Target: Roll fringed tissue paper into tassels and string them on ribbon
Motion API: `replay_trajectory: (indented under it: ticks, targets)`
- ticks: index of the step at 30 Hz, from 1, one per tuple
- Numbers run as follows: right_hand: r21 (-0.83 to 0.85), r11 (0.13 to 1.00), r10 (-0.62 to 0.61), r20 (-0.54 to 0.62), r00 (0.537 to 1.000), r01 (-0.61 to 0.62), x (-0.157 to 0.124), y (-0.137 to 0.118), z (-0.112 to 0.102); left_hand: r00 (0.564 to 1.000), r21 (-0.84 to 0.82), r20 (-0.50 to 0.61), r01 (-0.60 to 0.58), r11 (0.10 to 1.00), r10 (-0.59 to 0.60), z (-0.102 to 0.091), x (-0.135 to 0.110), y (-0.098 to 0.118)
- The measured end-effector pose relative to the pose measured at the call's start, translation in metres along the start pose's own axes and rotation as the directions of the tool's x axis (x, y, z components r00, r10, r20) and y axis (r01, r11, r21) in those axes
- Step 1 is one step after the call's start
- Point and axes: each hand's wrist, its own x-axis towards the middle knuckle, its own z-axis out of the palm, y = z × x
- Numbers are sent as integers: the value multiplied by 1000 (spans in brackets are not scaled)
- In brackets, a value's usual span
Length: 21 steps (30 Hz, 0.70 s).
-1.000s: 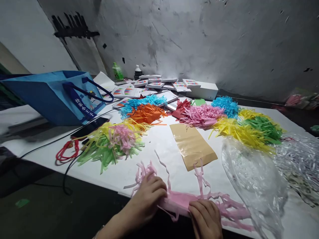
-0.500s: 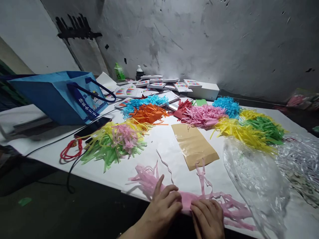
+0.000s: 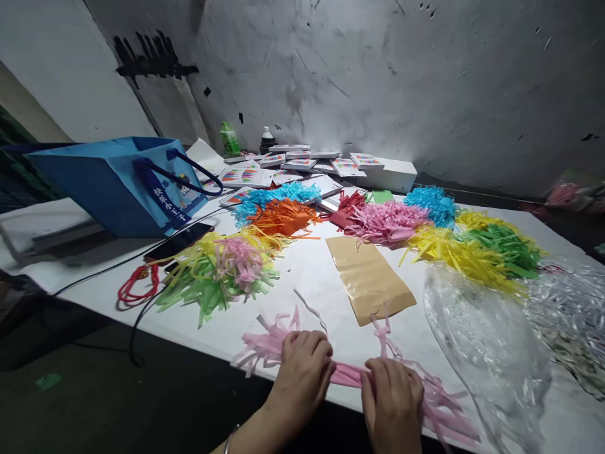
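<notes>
A strip of pink fringed tissue paper (image 3: pixel 347 373) lies along the near edge of the white table (image 3: pixel 316 277). My left hand (image 3: pixel 302 375) grips it with curled fingers on the left part. My right hand (image 3: pixel 392 403) is closed on it a little to the right. Between the two hands the paper is bunched into a narrow band. Loose pink fringes fan out to the left (image 3: pixel 262 347) and past my right hand (image 3: pixel 449 416).
Heaps of fringed paper in green, yellow, pink, orange and blue (image 3: pixel 222 268) cover the table's middle and back. A tan envelope (image 3: pixel 368 277) lies in the centre, clear plastic bags (image 3: pixel 486 340) at the right. A blue tote bag (image 3: pixel 118 183), a phone (image 3: pixel 177 243) and cables sit left.
Both hands went from lying flat on the pink paper to gripping it. The middle of the strip is now squeezed into a thin band.
</notes>
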Motion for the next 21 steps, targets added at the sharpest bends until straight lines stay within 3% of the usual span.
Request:
replay_trajectory:
  ticks: [3,6,9,12,14,18,21]
  targets:
    - [150,983,-99,-23,995,101,-6,6,-1,983,-48,-14,-184,982,183,3,1,-7]
    - [179,963,-205,-4,979,202,-13,17,-8,936,-86,47,-344,935,348,-2,-5,-12]
    - [79,933,-354,20,935,351,-14,27,-17,912,-88,55,-401,912,407,-10,-11,-12]
    - [-19,879,-476,11,879,476,-12,28,-20,915,-88,32,-399,913,403,-13,-13,-11]
    - [-5,886,-464,16,886,464,-12,24,-18,918,-102,30,-391,915,395,-12,-13,-11]
    - [71,958,-281,18,960,279,-15,17,-17,929,-119,-85,-369,922,361,-5,-16,-16]
    - [3,975,-220,-32,975,220,-18,13,-19,937,-114,-109,-344,932,332,1,-19,-20]
